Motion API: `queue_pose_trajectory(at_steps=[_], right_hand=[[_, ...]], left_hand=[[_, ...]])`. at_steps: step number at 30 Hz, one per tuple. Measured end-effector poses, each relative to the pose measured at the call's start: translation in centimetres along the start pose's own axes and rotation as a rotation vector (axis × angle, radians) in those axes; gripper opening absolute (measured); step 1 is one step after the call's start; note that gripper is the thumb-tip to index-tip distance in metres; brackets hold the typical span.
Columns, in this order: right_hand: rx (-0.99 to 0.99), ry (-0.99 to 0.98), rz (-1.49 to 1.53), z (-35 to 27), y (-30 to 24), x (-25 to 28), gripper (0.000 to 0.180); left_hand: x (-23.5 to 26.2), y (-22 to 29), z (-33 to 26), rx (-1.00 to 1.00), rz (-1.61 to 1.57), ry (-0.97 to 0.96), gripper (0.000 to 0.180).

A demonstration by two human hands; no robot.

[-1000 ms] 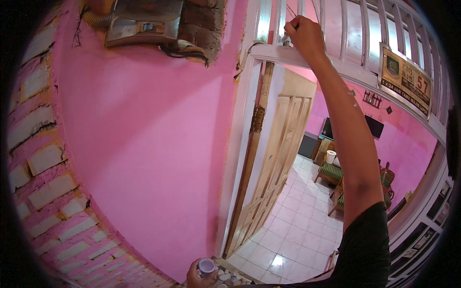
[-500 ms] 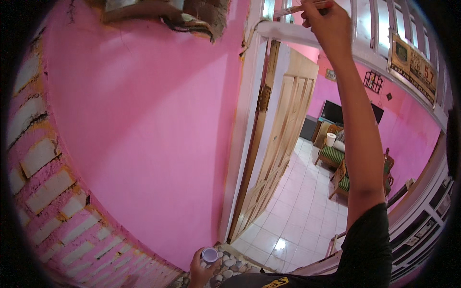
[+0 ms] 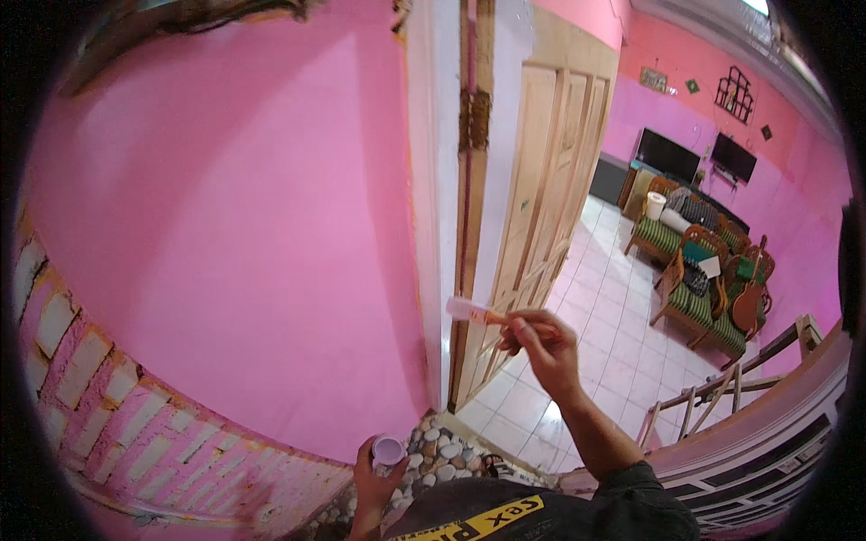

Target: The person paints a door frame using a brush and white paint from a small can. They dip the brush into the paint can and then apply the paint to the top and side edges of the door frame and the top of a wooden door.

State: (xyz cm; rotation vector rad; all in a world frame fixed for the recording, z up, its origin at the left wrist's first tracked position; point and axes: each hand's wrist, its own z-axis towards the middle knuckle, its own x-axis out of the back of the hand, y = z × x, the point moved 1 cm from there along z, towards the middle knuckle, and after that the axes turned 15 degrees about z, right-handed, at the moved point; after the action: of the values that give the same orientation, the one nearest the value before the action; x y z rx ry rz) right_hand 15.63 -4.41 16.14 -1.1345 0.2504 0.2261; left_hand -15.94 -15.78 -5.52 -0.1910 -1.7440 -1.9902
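Note:
My right hand [image 3: 546, 347] is closed round the handle of a paintbrush [image 3: 471, 311], whose pale, paint-coated head points left toward the door frame. The white-painted door frame [image 3: 435, 225] runs upright between the pink wall and the doorway. Low down near the bottom of the view, my left hand [image 3: 377, 482] grips a small round cup [image 3: 389, 450] with light lilac paint inside. The brush is well above and to the right of the cup, apart from it.
A bare wooden panelled door [image 3: 541, 162] stands ajar into a tiled room [image 3: 600, 307]. Green-striped wooden chairs [image 3: 690, 302], a guitar [image 3: 747, 302] and two dark screens [image 3: 669, 153] are inside. Left is a pink wall [image 3: 244, 225] with brick-patterned edging [image 3: 117, 415]; pebbles [image 3: 442, 451] cover the ground.
My right hand has come down from the slatted transom above the doorway with the brush, to about mid-door height. The view has tilted downward. My left hand still holds the cup.

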Motion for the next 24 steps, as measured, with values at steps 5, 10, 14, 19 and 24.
queue_pose_trajectory(at_steps=[5, 10, 14, 19, 24], right_hand=[[-0.271, 0.087, 0.057, -2.9, 6.1, 5.2, 0.027], [-0.258, 0.130, 0.047, -2.9, 6.2, 9.8, 0.025], [-0.208, 0.164, 0.001, -2.2, 3.8, 11.6, 0.023], [-0.178, 0.160, -0.043, -1.8, 1.6, 13.4, 0.019], [-0.175, 0.020, -0.099, -0.8, 0.9, 14.2, 0.019]], left_hand=[[-3.4, 4.4, 1.1, -0.021, 0.076, -0.049, 0.067], [-8.7, 7.4, 2.8, -0.079, 0.118, -0.081, 0.065], [-12.2, 7.5, 3.8, -0.065, 0.156, -0.188, 0.073], [-16.3, 10.2, 5.6, -0.142, 0.117, -0.172, 0.071], [-18.4, 11.1, 6.7, -0.117, 0.203, -0.210, 0.069]])
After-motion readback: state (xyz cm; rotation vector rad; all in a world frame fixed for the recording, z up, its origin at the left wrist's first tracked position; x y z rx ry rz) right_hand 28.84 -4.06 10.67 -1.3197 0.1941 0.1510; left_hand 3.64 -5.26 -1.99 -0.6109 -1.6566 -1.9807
